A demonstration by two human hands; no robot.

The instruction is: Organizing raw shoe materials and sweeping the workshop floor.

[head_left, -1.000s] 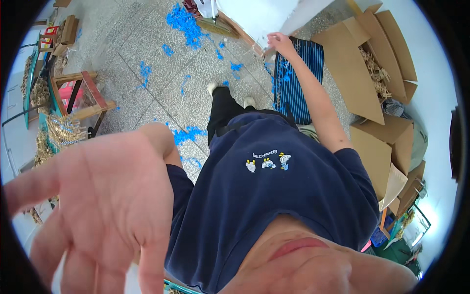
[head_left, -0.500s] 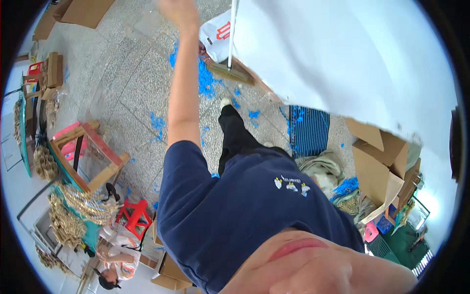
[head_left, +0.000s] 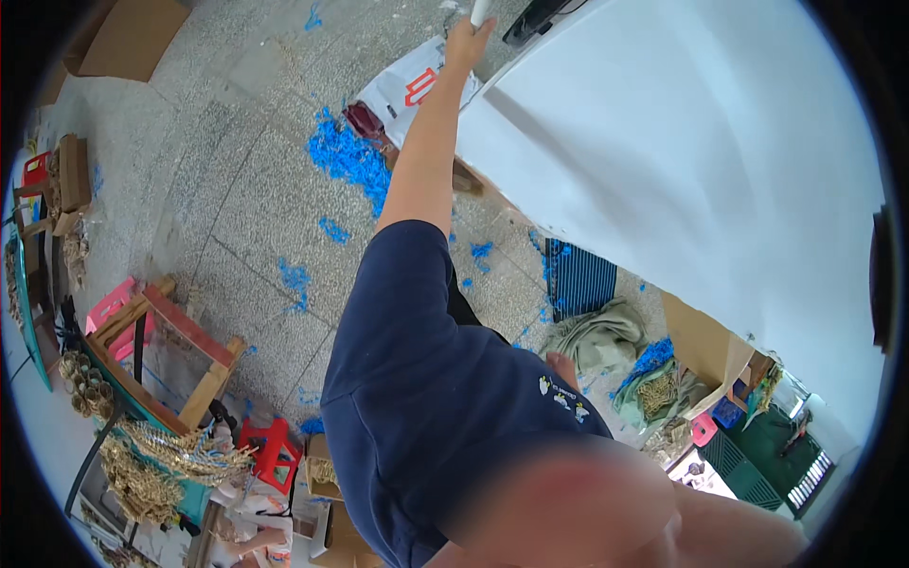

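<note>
My left arm stretches far out over the floor. Its hand [head_left: 468, 43] is closed around the white handle of a broom [head_left: 480, 12] near the top of the view. Past my forearm shows a piece of the brownish broom head [head_left: 466, 178], beside the white panel's edge; the arm hides the rest. Blue shredded strips [head_left: 350, 156] lie heaped on the speckled floor left of my forearm. A white bag with red print [head_left: 398, 95] lies next to them. Of my right hand only a bit of skin [head_left: 562, 367] shows beyond my shirt; its fingers cannot be made out.
A large white panel [head_left: 663, 123] fills the right. Near its lower edge are a dark ribbed mat [head_left: 579, 279], a grey-green cloth [head_left: 606, 339] and a cardboard box [head_left: 701, 331]. A wooden frame [head_left: 213, 383] and a red stool [head_left: 270, 452] stand left. A person [head_left: 260, 540] is lower left.
My left hand has moved right and taken hold of the broom handle. My body has turned, and the forearm now covers much of the broom head.
</note>
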